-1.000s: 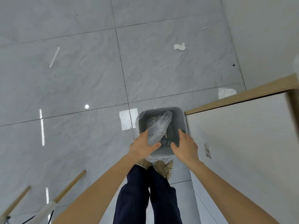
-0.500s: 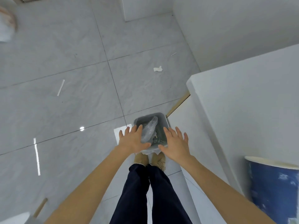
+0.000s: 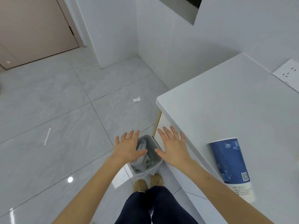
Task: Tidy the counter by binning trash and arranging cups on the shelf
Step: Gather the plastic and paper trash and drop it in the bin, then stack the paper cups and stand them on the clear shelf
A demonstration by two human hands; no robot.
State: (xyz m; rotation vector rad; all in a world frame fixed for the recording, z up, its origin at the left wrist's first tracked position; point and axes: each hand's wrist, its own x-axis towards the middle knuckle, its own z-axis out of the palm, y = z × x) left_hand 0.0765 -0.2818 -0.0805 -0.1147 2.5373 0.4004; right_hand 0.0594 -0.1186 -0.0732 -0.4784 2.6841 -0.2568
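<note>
Hovering with left hand (image 3: 128, 147) and right hand (image 3: 174, 147) spread wide and empty above the lined grey bin (image 3: 146, 159), binning seemingly done; next, probably reaching for the blue paper cup (image 3: 231, 165) lying tipped on the white counter (image 3: 226, 102).

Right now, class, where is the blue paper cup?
In the head view, the blue paper cup stands on the white counter at lower right, near its front edge, right of the right hand.

Both arms out fwd, left grip (image 3: 127, 147) & right grip (image 3: 174, 147) empty, fingers spread, palms down.
</note>
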